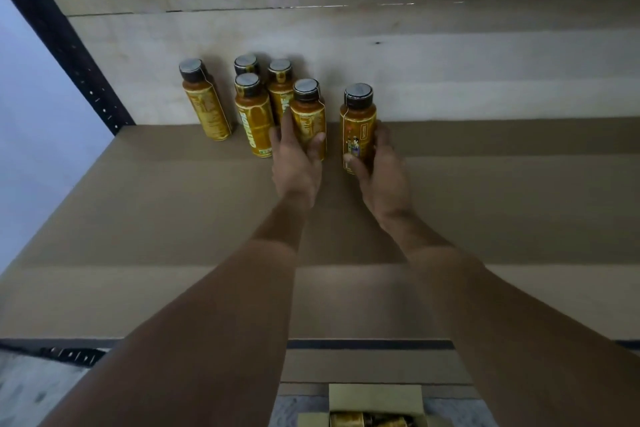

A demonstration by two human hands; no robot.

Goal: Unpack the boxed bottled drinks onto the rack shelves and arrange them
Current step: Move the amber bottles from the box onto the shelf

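Note:
Several orange bottled drinks with dark caps stand upright at the back of the brown rack shelf (138, 218), near the pale back wall. My left hand (296, 163) grips one bottle (309, 114) at the right edge of the cluster, beside a neighbouring bottle (252, 114). My right hand (381, 173) holds a separate bottle (358, 121) a little to the right, apart from the others. A lone bottle (204, 104) stands at the far left. Below the shelf edge an open cardboard box (375, 399) shows more bottles inside.
A black perforated rack post (65, 42) runs diagonally at the left. The dark front rail of the shelf (370, 344) crosses the bottom. The shelf surface stretches bare to the right and front of the bottles. Grey floor (31, 392) shows at lower left.

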